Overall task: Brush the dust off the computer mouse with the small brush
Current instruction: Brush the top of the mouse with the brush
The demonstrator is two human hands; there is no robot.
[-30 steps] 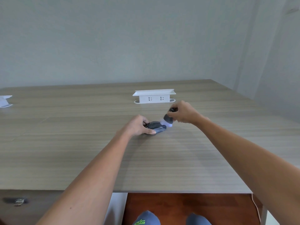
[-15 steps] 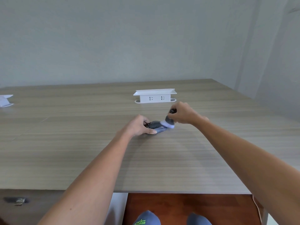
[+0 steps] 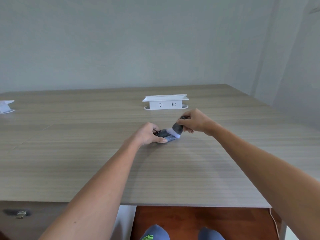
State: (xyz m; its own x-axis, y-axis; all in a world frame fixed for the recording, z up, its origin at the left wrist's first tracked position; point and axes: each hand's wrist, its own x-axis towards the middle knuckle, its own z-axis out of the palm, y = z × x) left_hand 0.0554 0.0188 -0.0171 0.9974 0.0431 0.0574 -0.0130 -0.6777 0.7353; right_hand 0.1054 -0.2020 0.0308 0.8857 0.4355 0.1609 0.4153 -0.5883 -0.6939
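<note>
A dark grey computer mouse (image 3: 164, 134) lies on the wooden table (image 3: 173, 170) near its middle. My left hand (image 3: 149, 134) grips the mouse from the left, thumb along its near side, and hides its left half. My right hand (image 3: 192, 121) pinches a small brush (image 3: 176, 129) with a dark body and pale bristles. The bristles rest on the right end of the mouse, and the brush tilts up to the right into my fingers.
A white socket box (image 3: 165, 102) stands on the table just behind my hands. Another white object (image 3: 6, 106) sits at the far left edge. A drawer handle (image 3: 20, 213) shows under the tabletop at lower left. My feet are on the reddish floor below.
The brush has swept a little across the right end of the mouse, its bristles now further toward the mouse's top. My left hand keeps the same grip.
</note>
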